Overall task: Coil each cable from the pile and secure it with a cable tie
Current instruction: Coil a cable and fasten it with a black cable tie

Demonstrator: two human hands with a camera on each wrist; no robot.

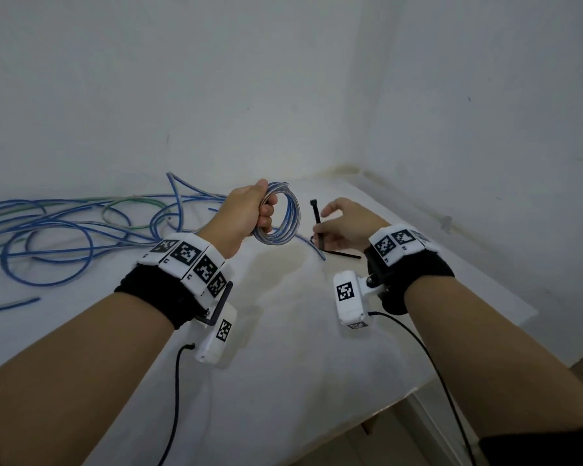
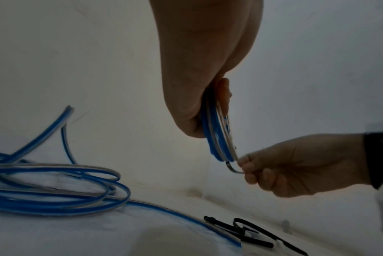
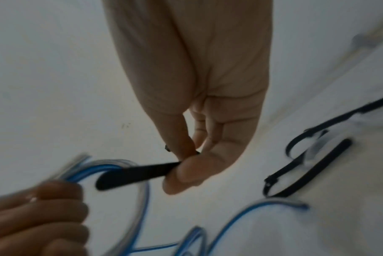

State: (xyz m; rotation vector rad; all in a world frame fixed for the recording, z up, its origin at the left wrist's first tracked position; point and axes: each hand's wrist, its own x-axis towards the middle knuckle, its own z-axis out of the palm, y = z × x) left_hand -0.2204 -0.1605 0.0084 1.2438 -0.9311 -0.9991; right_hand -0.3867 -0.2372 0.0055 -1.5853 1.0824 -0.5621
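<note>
My left hand (image 1: 254, 210) grips a coiled blue and clear cable (image 1: 290, 216) and holds it upright above the white table (image 1: 300, 331). Just to its right, my right hand (image 1: 342, 227) pinches a black cable tie (image 1: 317, 223) between thumb and forefinger, its head pointing up. In the left wrist view the coiled cable (image 2: 219, 138) hangs below my left hand (image 2: 208, 69), and my right hand (image 2: 295, 164) holds the tie's tip against its lower edge. The right wrist view shows the cable tie (image 3: 138, 173) reaching toward the coiled cable (image 3: 103, 168).
A loose pile of blue and green cables (image 1: 64, 230) sprawls over the left of the table against the wall. Spare black cable ties (image 2: 247, 232) lie on the table by a loose cable end (image 1: 317, 252). The table's right edge (image 1: 468, 361) drops off nearby.
</note>
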